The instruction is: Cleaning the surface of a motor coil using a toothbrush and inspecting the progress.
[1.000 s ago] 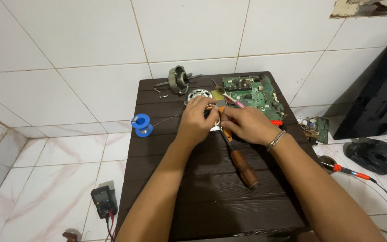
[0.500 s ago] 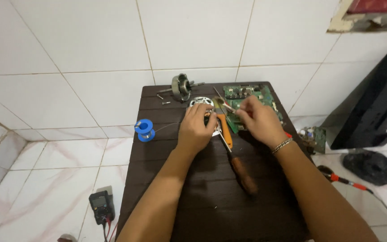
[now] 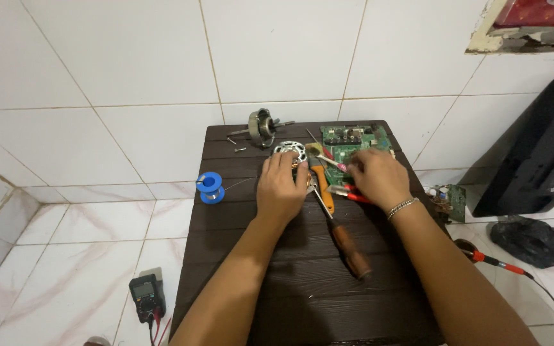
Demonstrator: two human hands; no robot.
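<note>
White tiles cover the floor and the wall here, and a small dark wooden bench (image 3: pixel 290 288) stands against the wall with the person leaning over it. Their left hand (image 3: pixel 281 189) lies palm down on a round, pale metal motor part (image 3: pixel 290 152) with copper windings, the fingers curled over its near edge and gripping it against the bench top. The right hand (image 3: pixel 379 179) rests just to the side, at the near edge of a green circuit board (image 3: pixel 354 138); its fingers are bent downward and closed, but I cannot tell from here what, if anything, they pinch. A metal bracelet (image 3: pixel 402 207) circles that wrist. Between the two hands lie an orange-handled tool (image 3: pixel 320 182) and, running toward the person, a screwdriver with a brown wooden handle (image 3: pixel 351 250); red-handled pliers (image 3: pixel 347 192) peek out beneath the right hand. Farther back, close to the wall, sits a second grey motor piece (image 3: pixel 261 125) with a shaft, with a couple of loose screws near it. A blue spool of solder (image 3: pixel 211 186) rests at the bench's left edge. On the floor to the left lies a multimeter (image 3: pixel 147 296) with red leads; to the right are a soldering iron with an orange grip (image 3: pixel 485 258), a black bag (image 3: pixel 537 240), another small circuit board (image 3: pixel 449 202) and a large black panel (image 3: pixel 537 154) leaning on the wall.
</note>
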